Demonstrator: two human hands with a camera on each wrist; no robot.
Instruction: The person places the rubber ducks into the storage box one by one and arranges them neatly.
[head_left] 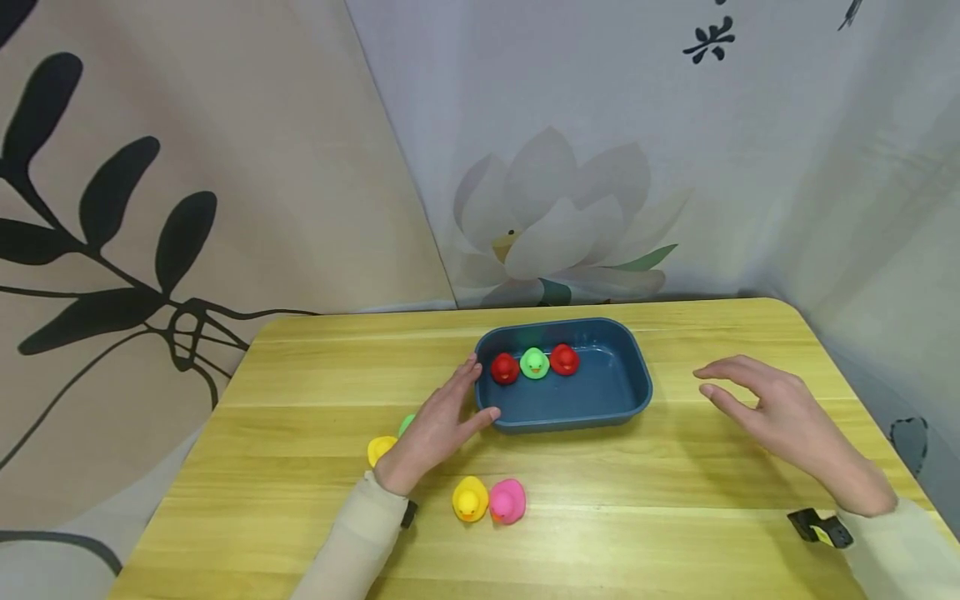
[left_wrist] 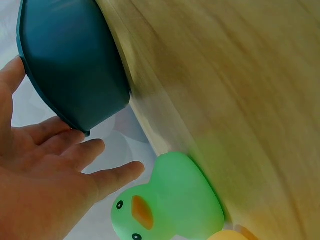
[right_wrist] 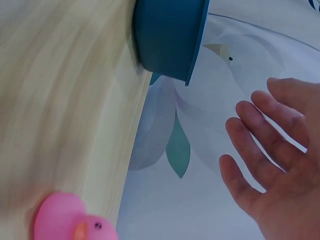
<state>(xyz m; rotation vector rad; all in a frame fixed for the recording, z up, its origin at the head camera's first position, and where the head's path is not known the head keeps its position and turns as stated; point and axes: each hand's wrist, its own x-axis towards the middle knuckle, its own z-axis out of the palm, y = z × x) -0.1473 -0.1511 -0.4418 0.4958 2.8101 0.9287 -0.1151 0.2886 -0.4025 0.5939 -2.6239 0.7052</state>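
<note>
A dark blue tray stands near the back of the table. In its left half sit a red duck, a light green duck and another red duck, side by side. My left hand touches the tray's left end with extended fingers and thumb spread along the rim. Beside that hand are a green duck and a yellow duck, both partly hidden by it in the head view. My right hand hovers right of the tray, apart from it, holding nothing, fingers loosely bent.
Nearer the front of the wooden table, a yellow duck and a pink duck stand close together. A patterned curtain with flower and leaf prints hangs just behind the table's back edge.
</note>
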